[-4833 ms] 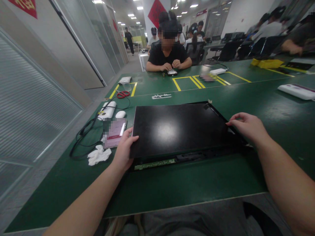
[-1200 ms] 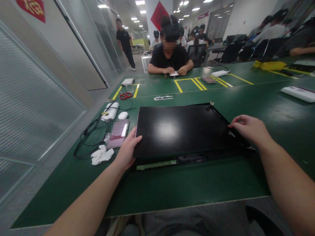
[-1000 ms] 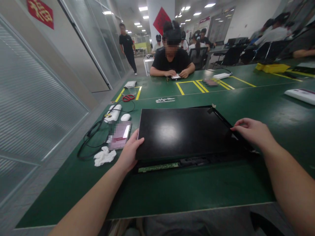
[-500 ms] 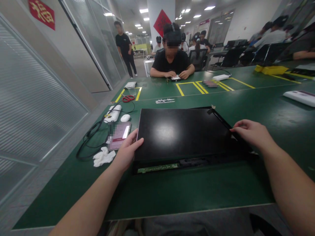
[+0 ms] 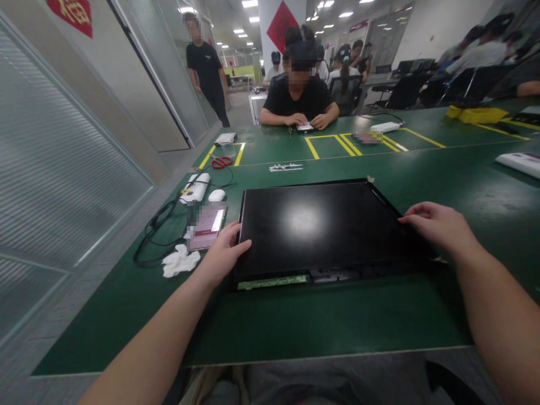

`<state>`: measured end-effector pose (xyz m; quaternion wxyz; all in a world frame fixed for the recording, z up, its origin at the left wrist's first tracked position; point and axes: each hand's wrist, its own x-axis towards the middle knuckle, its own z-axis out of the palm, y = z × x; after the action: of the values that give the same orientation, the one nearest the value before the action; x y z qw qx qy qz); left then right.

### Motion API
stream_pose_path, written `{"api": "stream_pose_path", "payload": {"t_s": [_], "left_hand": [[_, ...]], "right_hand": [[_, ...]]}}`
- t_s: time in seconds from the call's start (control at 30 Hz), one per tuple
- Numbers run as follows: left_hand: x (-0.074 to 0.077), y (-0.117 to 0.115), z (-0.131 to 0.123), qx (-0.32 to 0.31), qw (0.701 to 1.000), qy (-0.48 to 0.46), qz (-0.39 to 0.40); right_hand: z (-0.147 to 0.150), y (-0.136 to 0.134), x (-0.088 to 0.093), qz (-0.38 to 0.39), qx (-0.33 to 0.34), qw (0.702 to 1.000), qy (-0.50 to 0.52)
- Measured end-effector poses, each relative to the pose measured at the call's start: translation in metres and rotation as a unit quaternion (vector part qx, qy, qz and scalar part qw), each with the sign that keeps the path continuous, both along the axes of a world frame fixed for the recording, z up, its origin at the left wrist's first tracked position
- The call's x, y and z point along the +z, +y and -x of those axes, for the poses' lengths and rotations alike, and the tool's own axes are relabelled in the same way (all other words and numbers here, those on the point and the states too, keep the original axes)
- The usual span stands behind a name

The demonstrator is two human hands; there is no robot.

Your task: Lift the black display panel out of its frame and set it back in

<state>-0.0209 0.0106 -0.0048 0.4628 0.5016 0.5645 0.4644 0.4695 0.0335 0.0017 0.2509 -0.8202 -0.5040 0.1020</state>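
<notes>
A flat black display panel (image 5: 312,230) lies within a thin black frame (image 5: 382,197) on the green table in front of me. A green circuit board strip (image 5: 272,282) shows along the near edge of the frame. My left hand (image 5: 223,253) grips the left edge, its thumb over the panel's top and its fingers round the side. At the right edge, my right hand (image 5: 434,225) has thumb and finger pinched on the frame's rim. A small pale tab (image 5: 370,179) sticks up at the far right corner.
Left of the panel are a phone (image 5: 206,225), crumpled white tissue (image 5: 180,260), a white mouse-like object (image 5: 216,195), black cable (image 5: 145,242) and red-handled scissors (image 5: 221,162). White strips (image 5: 286,167) lie beyond the panel. A co-worker (image 5: 299,101) sits across the table.
The panel's left side has shifted right and sits more squarely in the frame, whose far rim now shows along the back. Both hands keep their grips. A standing person at left has come nearer.
</notes>
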Motion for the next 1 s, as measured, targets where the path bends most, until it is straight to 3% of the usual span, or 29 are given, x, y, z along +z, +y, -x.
{"api": "stream_pose_path", "payload": {"t_s": [0.13, 0.33, 0.63, 0.83, 1.0], "left_hand": [[-0.0062, 0.0032, 0.0048, -0.011, 0.998, 0.068, 0.003], [-0.0022, 0.002, 0.0044, -0.024, 0.979, 0.199, -0.025], [-0.0044, 0.0026, 0.0062, -0.024, 0.981, 0.19, -0.039], [-0.0029, 0.0032, 0.0045, -0.062, 0.922, 0.379, -0.046], [-0.0014, 0.0022, 0.0041, -0.077, 0.899, 0.428, -0.051]], "right_hand": [[0.0013, -0.0007, 0.0009, 0.01, -0.013, 1.0, 0.02], [0.0024, -0.0025, 0.0022, 0.012, -0.012, 0.999, 0.044], [0.005, -0.0028, 0.0046, 0.015, -0.016, 0.998, 0.062], [0.0083, -0.0016, 0.0076, 0.015, -0.026, 0.999, 0.044], [0.0074, -0.0019, 0.0081, 0.022, -0.021, 0.999, 0.042]]}}
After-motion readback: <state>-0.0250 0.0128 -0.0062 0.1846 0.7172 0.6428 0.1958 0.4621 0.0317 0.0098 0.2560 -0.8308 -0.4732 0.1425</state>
